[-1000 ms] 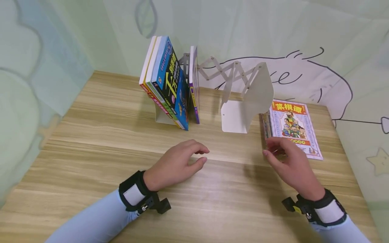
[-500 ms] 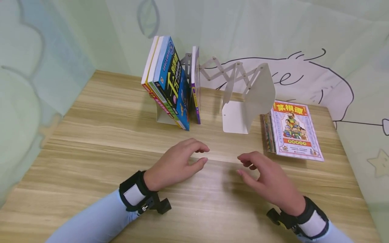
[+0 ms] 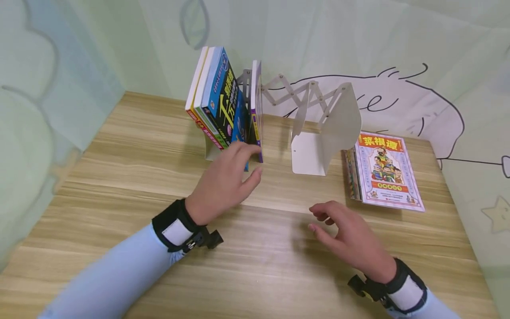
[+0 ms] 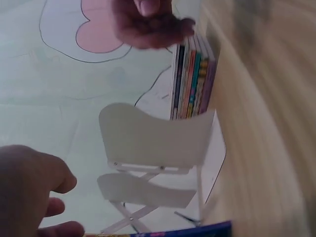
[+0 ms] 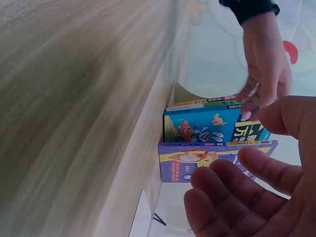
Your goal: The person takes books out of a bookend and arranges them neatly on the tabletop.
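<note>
In the head view my left hand (image 3: 223,184) is in front of the standing books, its fingers loosely bent with nothing between them. Behind it leans a blue book (image 3: 229,93) with black and yellow lettering, next to two white-edged books (image 3: 198,84). A thin purple-spined book (image 3: 256,115) stands just to their right, near my left fingertips; whether they touch cannot be told. These books stand in the left part of a white expandable bookend rack (image 3: 342,115). My right hand (image 3: 352,237) hovers over the table front, fingers relaxed and holding nothing.
A stack of books (image 3: 388,173) with a lilac cover and orange title lies right of the rack. The rack's scissor links (image 3: 292,94) run along the printed wall cloth (image 3: 318,40). Everything stands on a wood-grain table (image 3: 131,177).
My right hand has moved left, away from the flat stack, then stayed almost still. In the last half second my left hand has gone forward to the standing books.
</note>
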Available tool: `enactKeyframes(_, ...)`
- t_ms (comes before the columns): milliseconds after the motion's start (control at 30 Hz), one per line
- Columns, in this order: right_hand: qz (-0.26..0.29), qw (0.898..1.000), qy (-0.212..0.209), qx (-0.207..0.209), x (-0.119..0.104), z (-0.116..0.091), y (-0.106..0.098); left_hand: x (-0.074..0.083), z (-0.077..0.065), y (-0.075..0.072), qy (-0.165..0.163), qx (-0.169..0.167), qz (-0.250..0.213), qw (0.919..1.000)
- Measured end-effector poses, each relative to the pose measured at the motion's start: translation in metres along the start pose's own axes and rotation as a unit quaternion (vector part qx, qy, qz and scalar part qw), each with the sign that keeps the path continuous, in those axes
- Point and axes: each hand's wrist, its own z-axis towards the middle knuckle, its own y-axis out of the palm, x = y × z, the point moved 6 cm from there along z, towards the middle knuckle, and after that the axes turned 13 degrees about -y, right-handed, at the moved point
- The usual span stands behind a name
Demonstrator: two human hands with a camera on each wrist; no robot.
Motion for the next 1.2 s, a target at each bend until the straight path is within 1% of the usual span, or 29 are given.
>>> enactKeyframes(100,0.005,1.000,-0.003,0.000,-0.001,0.000,0.001,0.004,0.012,-0.011,0.048,0.057,0.030,0.9968)
enactKeyframes(167,0.006,1.000,-0.004,0.000,-0.001,-0.001,0.002,0.006,0.019,-0.016,0.070,0.087,0.046,0.9927)
enactKeyframes(200,0.007,1.000,-0.004,0.000,-0.001,-0.001,0.003,0.007,0.022,-0.019,0.075,0.099,0.054,0.9908)
enactKeyframes(267,0.006,1.000,-0.003,0.000,-0.001,-0.001,0.003,0.008,0.029,-0.022,0.071,0.112,0.068,0.9889)
enactKeyframes(333,0.007,1.000,-0.001,-0.002,-0.001,-0.002,0.004,0.008,0.036,-0.023,0.053,0.109,0.088,0.9888)
enactKeyframes(433,0.011,1.000,0.004,-0.006,-0.001,-0.003,0.005,0.007,0.043,-0.019,0.029,0.081,0.117,0.9894)
enactKeyframes(500,0.016,1.000,0.006,-0.008,-0.001,-0.003,0.005,0.007,0.044,-0.016,0.021,0.067,0.124,0.9899)
enactKeyframes(567,0.021,1.000,0.007,-0.010,0.000,-0.003,0.006,0.007,0.044,-0.016,0.022,0.067,0.117,0.9906)
enactKeyframes(600,0.022,1.000,0.007,-0.010,0.000,-0.003,0.006,0.008,0.044,-0.017,0.027,0.074,0.113,0.9904)
enactKeyframes(700,0.026,1.000,0.005,-0.009,0.001,-0.003,0.006,0.013,0.043,-0.022,0.050,0.116,0.093,0.9876)
enactKeyframes(800,0.028,0.999,0.011,-0.012,0.002,-0.004,0.007,0.017,0.040,-0.027,0.075,0.159,0.068,0.9821)
enactKeyframes(867,0.029,0.999,0.014,-0.014,0.002,-0.005,0.007,0.019,0.038,-0.029,0.079,0.179,0.044,0.9796)
enactKeyframes(933,0.031,0.999,0.017,-0.015,0.003,-0.005,0.008,0.017,0.036,-0.030,0.064,0.184,0.017,0.9807)
enactKeyframes(967,0.031,0.999,0.017,-0.015,0.003,-0.005,0.008,0.015,0.036,-0.029,0.047,0.176,-0.007,0.9832)
enactKeyframes(1000,0.030,0.999,0.015,-0.015,0.003,-0.006,0.008,0.012,0.037,-0.028,0.025,0.159,-0.043,0.9861)
enactKeyframes(1033,0.031,0.999,0.014,-0.014,0.003,-0.006,0.009,0.008,0.038,-0.026,-0.004,0.136,-0.084,0.9872)
enactKeyframes(1067,0.030,0.999,0.014,-0.014,0.003,-0.006,0.009,0.004,0.038,-0.024,-0.034,0.111,-0.125,0.9854)
enactKeyframes(1100,0.030,0.999,0.015,-0.014,0.003,-0.007,0.009,0.001,0.039,-0.021,-0.065,0.083,-0.162,0.9811)
enactKeyframes(1133,0.029,0.999,0.016,-0.014,0.004,-0.007,0.009,-0.002,0.039,-0.017,-0.090,0.056,-0.196,0.9749)
enactKeyframes(1167,0.029,0.999,0.016,-0.015,0.004,-0.008,0.010,-0.005,0.038,-0.014,-0.114,0.031,-0.221,0.9681)
enactKeyframes(1200,0.029,0.999,0.017,-0.015,0.004,-0.008,0.010,-0.006,0.038,-0.011,-0.130,0.011,-0.232,0.9639)
